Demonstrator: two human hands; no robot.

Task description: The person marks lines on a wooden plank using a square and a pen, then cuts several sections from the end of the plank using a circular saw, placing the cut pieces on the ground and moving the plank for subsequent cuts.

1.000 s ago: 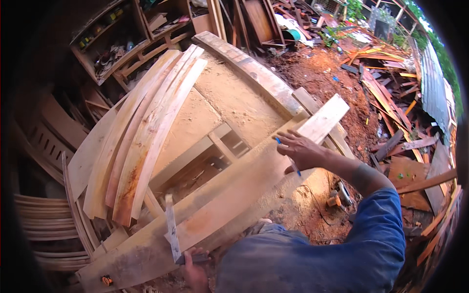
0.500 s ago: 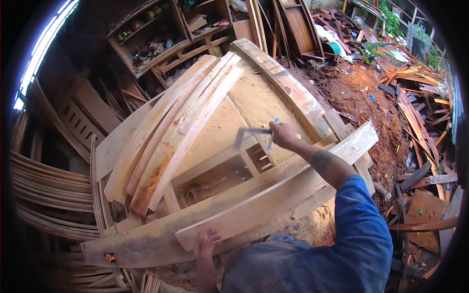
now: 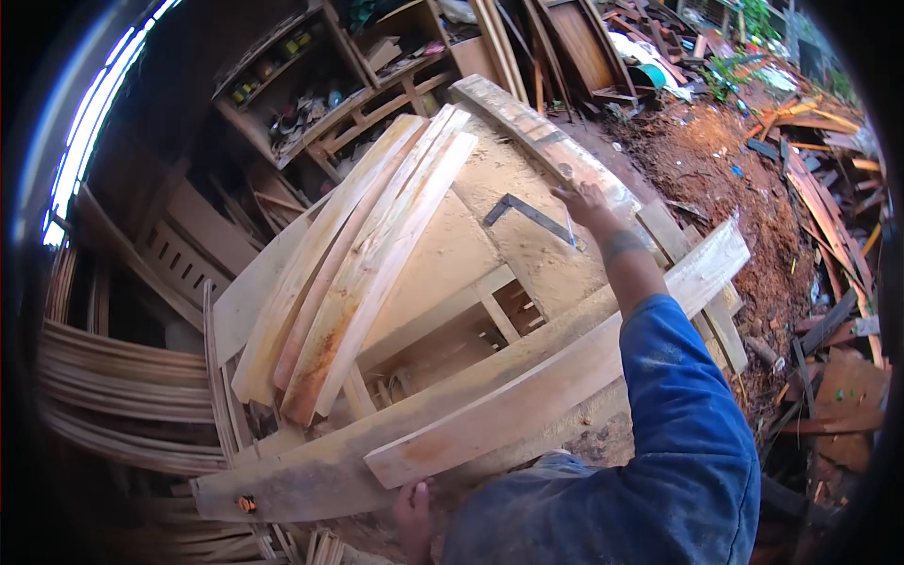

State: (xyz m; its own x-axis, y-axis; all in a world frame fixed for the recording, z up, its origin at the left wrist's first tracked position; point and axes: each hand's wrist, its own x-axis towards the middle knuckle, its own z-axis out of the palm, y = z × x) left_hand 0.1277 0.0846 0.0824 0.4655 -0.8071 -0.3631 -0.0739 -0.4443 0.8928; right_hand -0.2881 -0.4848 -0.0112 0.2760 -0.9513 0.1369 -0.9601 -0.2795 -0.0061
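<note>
My right hand (image 3: 586, 202) reaches over the sawdust-covered panel (image 3: 476, 240), fingers closed around a blue-and-white pen (image 3: 571, 233). Just left of it, a dark metal square (image 3: 516, 209) lies flat on the panel. My left hand (image 3: 412, 508), low in the view, has its fingers curled just below the end of a pale curved board (image 3: 490, 414); what they hold, if anything, is hidden. That board rests along a wide, dusty plank (image 3: 282, 494). Several curved boards (image 3: 339, 273) lie fanned over the left part of the panel.
An orange-and-black tool (image 3: 247, 504) sits on the wide plank. A long beam (image 3: 508, 118) borders the panel's far side. Wooden shelves (image 3: 330, 113) stand behind, stacked curved strips (image 3: 122, 395) at left. Scrap wood (image 3: 838, 311) and reddish sawdust-strewn ground (image 3: 716, 160) lie at right.
The metal square, earlier at the board's left end by my left hand, was carried up and now lies on the panel. My right hand has moved farther up; the view has shifted.
</note>
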